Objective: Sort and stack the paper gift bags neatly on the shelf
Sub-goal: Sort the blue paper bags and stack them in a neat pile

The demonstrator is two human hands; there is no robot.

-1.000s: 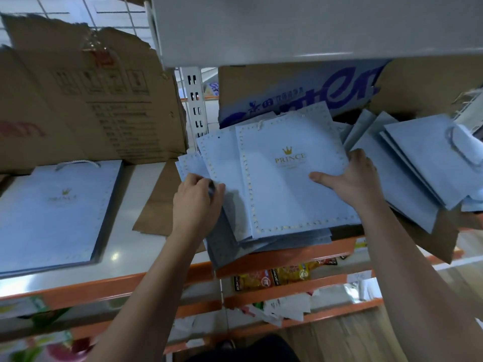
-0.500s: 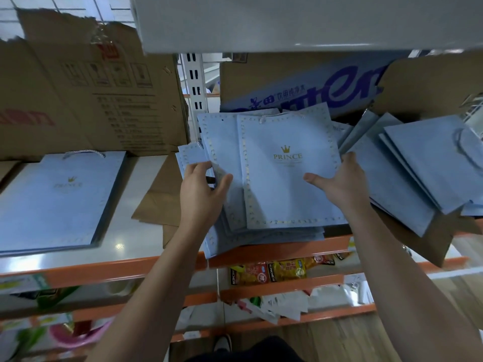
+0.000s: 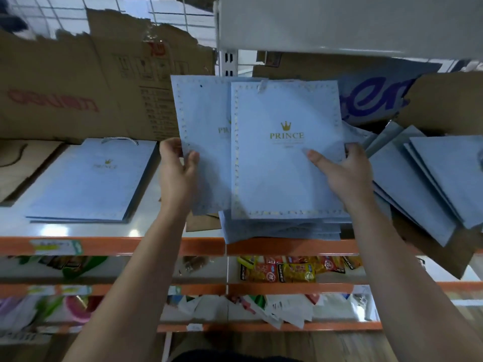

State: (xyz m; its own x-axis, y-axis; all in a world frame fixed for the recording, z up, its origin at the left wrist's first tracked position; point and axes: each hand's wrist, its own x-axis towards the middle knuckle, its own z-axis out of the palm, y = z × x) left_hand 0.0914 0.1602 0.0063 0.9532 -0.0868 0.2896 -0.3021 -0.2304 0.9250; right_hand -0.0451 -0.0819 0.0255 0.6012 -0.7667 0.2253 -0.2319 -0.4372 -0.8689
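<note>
Over the middle pile, front bag and rear bag held up, edges not squared yet

Left hand pinches the rear bag's left edge; right hand grips the front bag's right edge, thumb across its face, fingers curled behind. Both stand long axis up-down, with the front one overlapping the rear and shifted right. Guessing the next bit is sliding them together sideways, and each hand's on the outer edge for that. Pile sits right below on the shelf.
</note>
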